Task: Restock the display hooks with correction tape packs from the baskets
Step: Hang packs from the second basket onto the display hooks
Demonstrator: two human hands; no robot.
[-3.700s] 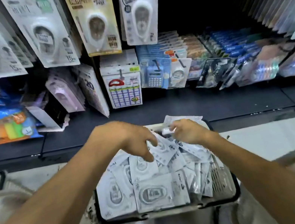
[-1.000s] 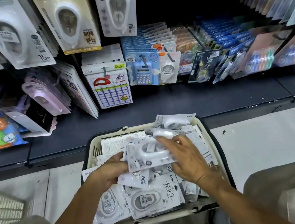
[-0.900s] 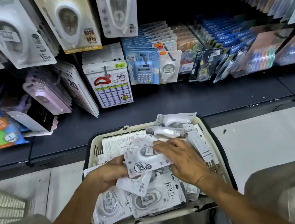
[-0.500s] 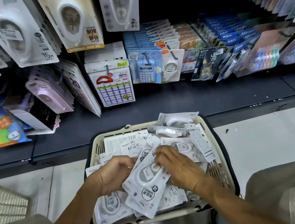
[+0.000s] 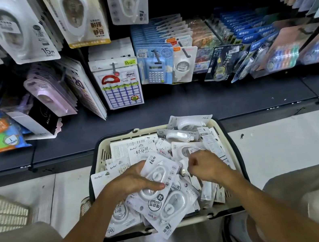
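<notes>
A cream basket (image 5: 104,149) with a black rim sits on the floor in front of me, heaped with several white correction tape packs (image 5: 175,203). My left hand (image 5: 131,182) grips a small stack of packs (image 5: 159,174) over the middle of the heap, thumb across the top one. My right hand (image 5: 205,166) is curled just to its right, fingertips pinching at a pack edge in the pile. Correction tape packs hang on display hooks (image 5: 80,13) at the top left.
A dark shelf (image 5: 193,102) runs behind the basket, with label sheets (image 5: 118,81), calculators (image 5: 154,66) and pen packs (image 5: 248,49) hanging above it. A second cream basket (image 5: 2,214) is at the left edge. My knees frame the lower corners.
The stack in my left hand has turned and slid down toward me. My right hand has come off it and shifted right into the pile.
</notes>
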